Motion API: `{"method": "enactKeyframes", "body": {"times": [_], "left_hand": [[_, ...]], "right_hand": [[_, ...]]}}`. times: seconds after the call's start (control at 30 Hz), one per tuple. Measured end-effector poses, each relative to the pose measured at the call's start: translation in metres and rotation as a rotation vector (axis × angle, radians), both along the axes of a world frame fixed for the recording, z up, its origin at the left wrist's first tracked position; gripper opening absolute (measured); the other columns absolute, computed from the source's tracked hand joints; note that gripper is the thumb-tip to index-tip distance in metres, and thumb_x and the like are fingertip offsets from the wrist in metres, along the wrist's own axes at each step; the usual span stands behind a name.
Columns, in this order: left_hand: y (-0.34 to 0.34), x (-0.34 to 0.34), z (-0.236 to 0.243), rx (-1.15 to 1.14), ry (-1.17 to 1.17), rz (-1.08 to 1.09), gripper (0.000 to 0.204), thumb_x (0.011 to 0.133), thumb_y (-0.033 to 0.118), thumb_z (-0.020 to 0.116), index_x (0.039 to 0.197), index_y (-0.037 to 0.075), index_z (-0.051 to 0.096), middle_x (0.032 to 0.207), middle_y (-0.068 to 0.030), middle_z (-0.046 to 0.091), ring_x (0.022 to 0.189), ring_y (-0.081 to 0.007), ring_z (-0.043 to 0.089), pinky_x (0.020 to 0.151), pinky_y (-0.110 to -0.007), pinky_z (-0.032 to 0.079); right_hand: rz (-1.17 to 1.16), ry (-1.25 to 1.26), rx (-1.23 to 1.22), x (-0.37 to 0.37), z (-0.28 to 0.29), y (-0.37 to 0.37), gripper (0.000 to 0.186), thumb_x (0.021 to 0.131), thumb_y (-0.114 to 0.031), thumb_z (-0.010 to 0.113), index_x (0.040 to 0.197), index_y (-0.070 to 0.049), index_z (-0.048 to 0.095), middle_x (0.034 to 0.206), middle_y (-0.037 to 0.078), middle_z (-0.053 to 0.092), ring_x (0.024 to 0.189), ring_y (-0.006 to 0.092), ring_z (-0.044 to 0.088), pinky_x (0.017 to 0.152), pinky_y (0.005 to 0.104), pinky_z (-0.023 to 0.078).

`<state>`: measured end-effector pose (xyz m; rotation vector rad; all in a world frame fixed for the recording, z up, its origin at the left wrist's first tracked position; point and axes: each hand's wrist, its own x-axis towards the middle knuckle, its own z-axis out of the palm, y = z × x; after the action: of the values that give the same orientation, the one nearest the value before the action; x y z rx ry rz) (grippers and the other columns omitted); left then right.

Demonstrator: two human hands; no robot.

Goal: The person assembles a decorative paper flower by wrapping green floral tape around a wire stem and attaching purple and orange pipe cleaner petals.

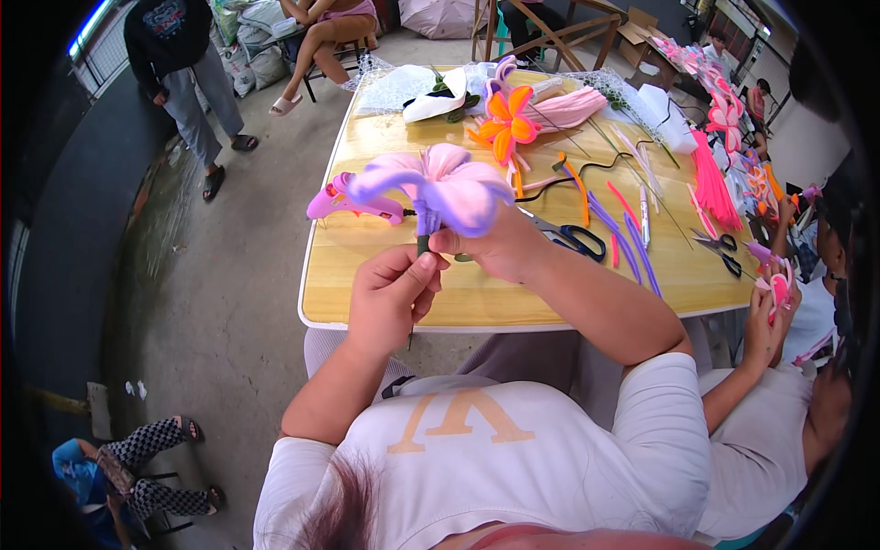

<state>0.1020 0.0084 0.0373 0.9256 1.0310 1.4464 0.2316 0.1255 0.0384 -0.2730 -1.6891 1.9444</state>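
A large artificial flower [463, 174] with pink petals edged in purple stands upright in front of me, above the table's near half. Its short stem [423, 243] is purple at the top and dark green lower down. My left hand [390, 291] is closed, pinching the green part between thumb and fingers. Just under the petals, my right hand [500, 246] closes on the stem too; the bloom partly hides its fingers. Left of the flower, a pink glue gun [376, 207] lies on the table.
On the wooden table [367, 298] lie black-handled scissors [579, 240], a second pair of scissors [720, 247], a white pen [644, 218], purple fuzzy stems [623, 238] and an orange flower [509, 126]. A co-worker's hands [765, 321] hold a pink piece at right.
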Motion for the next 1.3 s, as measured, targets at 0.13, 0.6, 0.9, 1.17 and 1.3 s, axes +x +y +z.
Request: {"method": "enactKeyframes", "body": {"times": [0.13, 0.6, 0.9, 1.17, 1.3], "left_hand": [[0.001, -0.010, 0.001, 0.032, -0.130, -0.191, 0.021, 0.089, 0.018, 0.050, 0.084, -0.001, 0.057, 0.062, -0.0031, 0.050, 0.040, -0.0049, 0.029, 0.035, -0.019, 0.020], [-0.001, -0.007, 0.005, 0.077, 0.085, 0.110, 0.015, 0.088, 0.012, 0.052, 0.090, -0.002, 0.056, 0.070, -0.0029, 0.054, 0.048, -0.0097, 0.049, 0.043, -0.022, 0.042], [0.000, -0.022, -0.003, -0.062, -0.419, -0.348, 0.018, 0.090, 0.016, 0.048, 0.091, 0.001, 0.056, 0.071, -0.0010, 0.054, 0.049, -0.0063, 0.041, 0.039, -0.019, 0.031], [0.004, -0.002, -0.004, 0.036, 0.139, 0.115, 0.018, 0.090, 0.017, 0.050, 0.088, 0.000, 0.057, 0.065, -0.0011, 0.052, 0.048, -0.0045, 0.039, 0.041, -0.018, 0.028], [0.005, -0.013, -0.001, -0.052, -0.098, -0.126, 0.022, 0.091, 0.021, 0.048, 0.089, 0.001, 0.056, 0.064, -0.0007, 0.049, 0.044, -0.0053, 0.036, 0.037, -0.018, 0.025]], "right_hand": [[0.004, 0.047, 0.166, -0.001, 0.005, 0.006, 0.038, 0.075, -0.017, 0.070, 0.106, -0.004, 0.055, 0.092, -0.001, 0.056, 0.083, 0.0097, 0.052, 0.074, 0.0233, 0.043], [-0.006, 0.102, 0.044, -0.004, 0.016, -0.005, 0.038, 0.077, -0.001, 0.062, 0.113, -0.005, 0.051, 0.095, 0.003, 0.055, 0.084, 0.0078, 0.052, 0.071, 0.0229, 0.045], [0.085, 0.193, 0.074, -0.003, 0.040, -0.018, 0.024, 0.078, -0.013, 0.066, 0.098, -0.004, 0.055, 0.082, 0.001, 0.055, 0.075, 0.0101, 0.053, 0.066, 0.0248, 0.045], [-0.135, 0.011, 0.026, -0.007, 0.009, -0.008, 0.011, 0.079, -0.006, 0.064, 0.089, -0.004, 0.059, 0.078, -0.001, 0.058, 0.074, 0.0085, 0.054, 0.068, 0.0228, 0.044], [-0.038, 0.064, -0.031, -0.002, 0.005, -0.006, 0.016, 0.079, -0.010, 0.065, 0.093, -0.004, 0.059, 0.082, -0.001, 0.057, 0.078, 0.0081, 0.053, 0.070, 0.0228, 0.043]]}}
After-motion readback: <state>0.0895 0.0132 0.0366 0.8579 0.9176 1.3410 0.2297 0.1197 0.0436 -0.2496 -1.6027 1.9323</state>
